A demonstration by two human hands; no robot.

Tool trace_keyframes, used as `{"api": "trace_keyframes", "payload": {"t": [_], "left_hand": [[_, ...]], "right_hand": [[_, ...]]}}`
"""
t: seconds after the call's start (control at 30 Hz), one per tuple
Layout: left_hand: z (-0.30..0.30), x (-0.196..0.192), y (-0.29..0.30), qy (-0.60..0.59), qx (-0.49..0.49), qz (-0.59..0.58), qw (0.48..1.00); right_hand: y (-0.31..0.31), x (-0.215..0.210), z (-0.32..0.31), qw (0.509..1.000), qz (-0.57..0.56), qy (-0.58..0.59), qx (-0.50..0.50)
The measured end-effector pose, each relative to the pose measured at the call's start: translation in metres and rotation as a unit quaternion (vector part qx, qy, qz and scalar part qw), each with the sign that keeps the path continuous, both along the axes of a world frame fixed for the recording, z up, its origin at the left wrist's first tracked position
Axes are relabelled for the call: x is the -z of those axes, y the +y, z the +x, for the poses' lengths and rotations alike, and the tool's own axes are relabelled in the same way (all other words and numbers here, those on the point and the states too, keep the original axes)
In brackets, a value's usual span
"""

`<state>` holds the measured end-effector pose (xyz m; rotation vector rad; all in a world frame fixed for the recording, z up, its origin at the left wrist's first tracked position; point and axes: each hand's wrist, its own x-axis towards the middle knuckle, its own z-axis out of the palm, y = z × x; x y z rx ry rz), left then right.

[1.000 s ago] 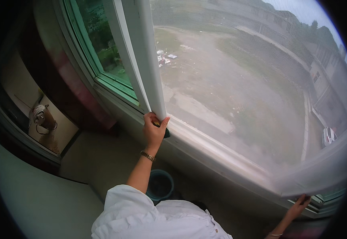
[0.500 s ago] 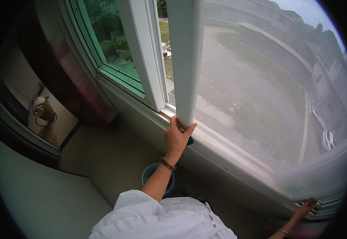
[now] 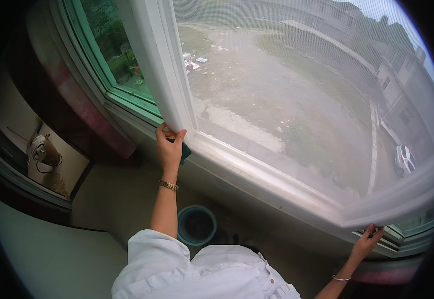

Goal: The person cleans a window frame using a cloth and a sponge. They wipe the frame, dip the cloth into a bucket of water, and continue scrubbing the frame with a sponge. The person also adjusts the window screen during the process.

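A white-framed window screen (image 3: pixel 276 109) with fine mesh fills the right side of the window. At its lower left corner my left hand (image 3: pixel 169 155) grips the upright of the frame, thumb on one side and fingers on the other. Tucked in that same hand is a dark green scouring sponge (image 3: pixel 185 151) with a bit of yellow showing. My right hand (image 3: pixel 363 245) holds the screen's lower right corner, its fingertips partly hidden by the frame. Behind the screen's left upright, the green-tinted window pane (image 3: pixel 122 60) meets the sill.
A blue bucket (image 3: pixel 197 207) stands on the floor below the sill. Reddish curtains (image 3: pixel 87 107) hang to the left, beside a doorway with a brown container (image 3: pixel 50 151) beyond it. A pale panel (image 3: pixel 42 249) lies at lower left. Outside, a white car (image 3: pixel 405 158) is parked.
The screen has slid left along the window, covering the gap beside the green-tinted pane. Both hands have moved left with it, and more of the bucket now shows.
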<state>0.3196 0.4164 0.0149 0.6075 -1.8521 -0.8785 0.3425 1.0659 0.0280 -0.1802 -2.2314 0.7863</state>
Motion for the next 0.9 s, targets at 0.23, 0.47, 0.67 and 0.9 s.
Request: {"api": "trace_keyframes", "payload": {"t": [0.23,0.47,0.67,0.9], "left_hand": [[0.002,-0.009,-0.046,-0.049,-0.048,-0.054,0.996],[-0.001,-0.010,-0.060,-0.057,-0.071,-0.048,0.995],[-0.023,-0.005,-0.115,-0.065,-0.112,0.010,0.992],[0.024,-0.017,-0.263,-0.023,-0.180,0.051,0.982]], "right_hand": [[-0.046,-0.021,0.015,0.996,-0.058,-0.042,-0.060],[-0.062,-0.027,0.007,0.991,-0.092,-0.056,-0.080],[-0.111,-0.053,0.014,0.971,-0.038,-0.084,-0.219],[-0.284,-0.086,-0.026,0.923,0.140,-0.016,-0.357]]}}
